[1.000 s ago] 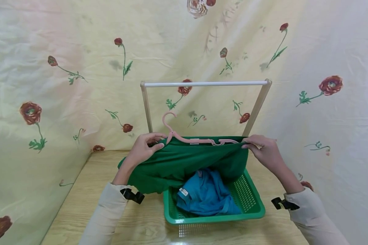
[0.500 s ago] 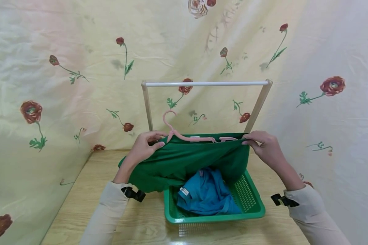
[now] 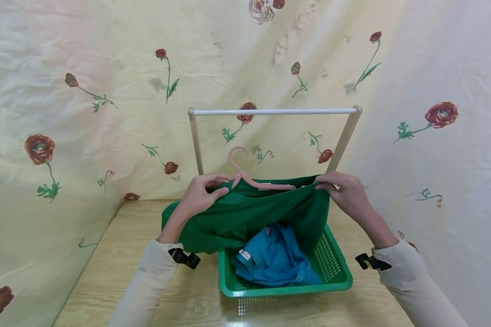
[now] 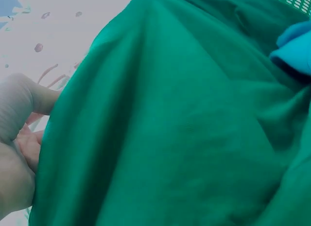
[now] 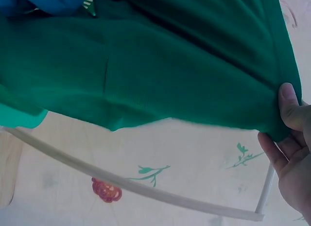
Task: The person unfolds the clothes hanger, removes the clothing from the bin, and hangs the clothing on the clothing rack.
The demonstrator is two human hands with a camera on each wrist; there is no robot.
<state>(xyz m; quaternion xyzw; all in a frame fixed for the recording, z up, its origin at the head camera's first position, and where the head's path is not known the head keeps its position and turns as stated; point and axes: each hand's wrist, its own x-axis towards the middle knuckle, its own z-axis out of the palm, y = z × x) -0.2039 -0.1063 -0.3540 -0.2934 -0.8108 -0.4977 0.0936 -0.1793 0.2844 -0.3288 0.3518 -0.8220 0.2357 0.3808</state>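
A green garment (image 3: 245, 218) hangs stretched between my two hands, its upper edge level with the pink clothes hanger (image 3: 266, 185). The hanger's hook stands up out of the neckline, and its right end is hidden in the cloth. My left hand (image 3: 198, 195) pinches the garment beside the hanger's neck, thumb in front. At the opposite corner of the opening, my right hand (image 3: 345, 193) pinches the edge; the right wrist view shows thumb and fingers on this corner of cloth (image 5: 272, 114). In the left wrist view green fabric (image 4: 170, 129) covers most of the hand's fingertips.
Below the garment stands a green perforated basket (image 3: 290, 290) with a crumpled blue garment (image 3: 274, 261) in it. A rack with a white bar (image 3: 270, 111) and wooden posts rises behind. Floral cloth (image 3: 106, 54) surrounds the wooden tabletop (image 3: 118, 259).
Both hands have come slightly closer together, the left moving right and the right moving left. The hanger has shifted right, and its right end has slipped out of sight inside the green garment.
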